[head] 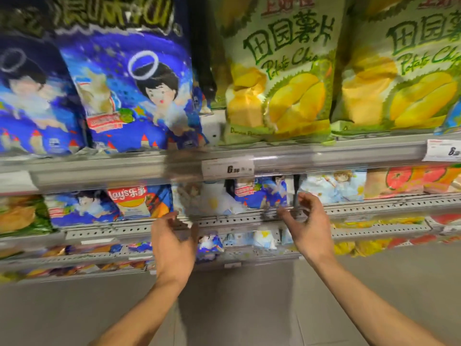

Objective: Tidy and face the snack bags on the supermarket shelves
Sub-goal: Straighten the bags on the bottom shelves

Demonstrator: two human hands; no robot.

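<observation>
As both hands reach for the second shelf (pixel 249 217), left hand (pixel 173 242) and right hand (pixel 305 224) hover loosely curled, empty; ready to straighten the pale bag (pixel 212 202).

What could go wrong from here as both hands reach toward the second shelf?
Both hands, left hand and right hand, hover empty by the perforated shelf edge. The small blue bag and pale bag look crowded, so pulling one might drag its neighbour off. The image is blurred, so a grasp could miss.
</observation>
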